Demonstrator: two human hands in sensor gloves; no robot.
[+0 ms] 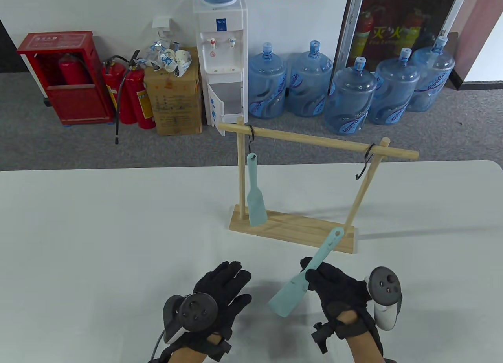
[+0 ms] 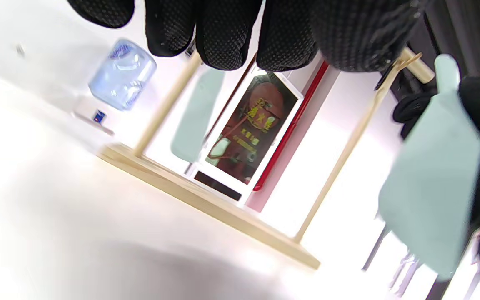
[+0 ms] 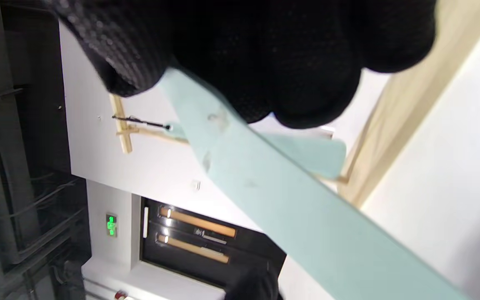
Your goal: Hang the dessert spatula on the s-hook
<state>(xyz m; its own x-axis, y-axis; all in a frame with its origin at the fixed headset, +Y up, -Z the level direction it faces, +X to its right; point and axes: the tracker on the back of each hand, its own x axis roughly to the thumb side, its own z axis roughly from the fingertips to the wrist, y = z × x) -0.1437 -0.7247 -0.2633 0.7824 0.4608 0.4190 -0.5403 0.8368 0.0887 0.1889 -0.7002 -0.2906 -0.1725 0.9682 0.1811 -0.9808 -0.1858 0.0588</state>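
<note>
My right hand [image 1: 334, 288] grips a light-blue dessert spatula [image 1: 304, 278] near where handle meets blade. It is lifted off the table, its handle end with the hole pointing up toward the rack; it also shows in the right wrist view [image 3: 290, 204] and in the left wrist view [image 2: 431, 175]. A wooden rack [image 1: 292, 229] stands ahead. An empty black S-hook [image 1: 365, 162] hangs at the right end of its bar. A second spatula [image 1: 255, 198] hangs from the left S-hook [image 1: 251, 137]. My left hand [image 1: 220, 292] rests on the table, fingers spread, holding nothing.
The white table [image 1: 98, 241] spreads to the left and right of the rack. Behind it on the floor stand water bottles [image 1: 349, 99], a water dispenser [image 1: 222, 56], a cardboard box [image 1: 173, 99] and fire extinguishers [image 1: 133, 96].
</note>
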